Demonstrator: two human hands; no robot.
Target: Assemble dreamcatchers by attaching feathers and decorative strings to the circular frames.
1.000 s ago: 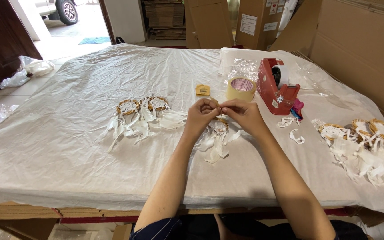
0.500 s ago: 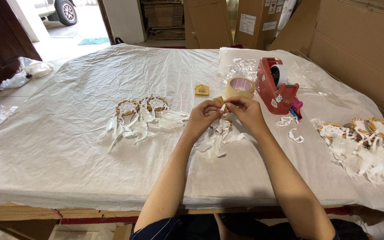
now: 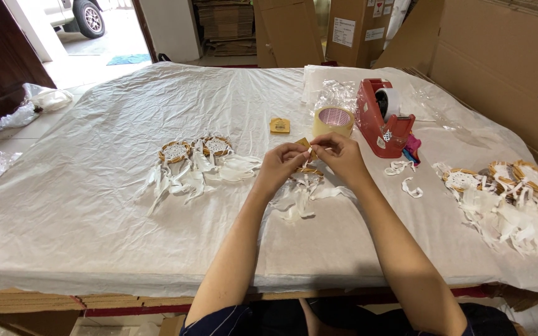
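My left hand (image 3: 279,168) and my right hand (image 3: 339,155) meet at the middle of the table and together pinch a small tan paper tag (image 3: 305,145). Right under them lies a small dreamcatcher (image 3: 306,186) with a wooden ring and white ribbon tails, partly hidden by my fingers. Whether the tag is tied to it I cannot tell. Two more dreamcatchers (image 3: 194,155) lie side by side to the left of my left hand.
A roll of tan tape (image 3: 333,121), a red tape dispenser (image 3: 384,118) and a small yellow tag (image 3: 279,126) sit beyond my hands. A pile of dreamcatchers (image 3: 505,193) lies at the right. White sheeting (image 3: 94,205) covers the table; cardboard boxes (image 3: 499,56) stand behind.
My hands have stayed together over the dreamcatcher, shifting slightly away from me while working the tan tag between the fingertips.
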